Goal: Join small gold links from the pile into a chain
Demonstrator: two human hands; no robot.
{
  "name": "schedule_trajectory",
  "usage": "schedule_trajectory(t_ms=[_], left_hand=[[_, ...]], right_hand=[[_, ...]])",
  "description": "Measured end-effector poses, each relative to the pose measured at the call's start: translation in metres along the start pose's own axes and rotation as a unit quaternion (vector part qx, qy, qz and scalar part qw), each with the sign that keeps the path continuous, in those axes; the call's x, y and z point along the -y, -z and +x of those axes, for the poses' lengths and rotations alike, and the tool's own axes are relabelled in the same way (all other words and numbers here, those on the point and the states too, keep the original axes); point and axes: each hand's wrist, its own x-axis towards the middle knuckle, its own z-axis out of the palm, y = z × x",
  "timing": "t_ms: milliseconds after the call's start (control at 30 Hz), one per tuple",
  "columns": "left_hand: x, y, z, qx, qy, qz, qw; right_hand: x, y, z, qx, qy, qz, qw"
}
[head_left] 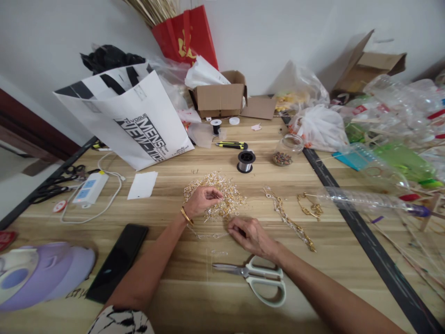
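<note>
My left hand (203, 200), with a gold bangle (187, 215) at the wrist, hovers over a heap of small gold and silver jewellery pieces (225, 183). Its thumb and fingertips are pinched together, and what lies between them is too small to make out. Just right of the heap's near edge, my right hand (253, 235) has its fingers closed at the end of a thin silver chain (205, 236) that runs left along the table. Scissors (257, 277) with pale handles lie below my right hand, blades pointing left.
Finished-looking gold chains (294, 222) lie to the right. Behind the heap stand a wire spool (246, 161), a glass jar of beads (285, 152) and a yellow-black cutter (231, 145). A phone (118, 262) and power strip (90, 189) are at left; plastic bottles (389, 157) crowd the right.
</note>
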Motion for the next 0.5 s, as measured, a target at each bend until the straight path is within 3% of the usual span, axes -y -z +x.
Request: schedule_trajectory(t_ms=[500], left_hand=[[0.0049,-0.0006,-0.0001,-0.016,-0.008,0.027,0.999]], right_hand=[[0.0000,0.0000,0.0010,-0.005,0.004,0.004,1.000]])
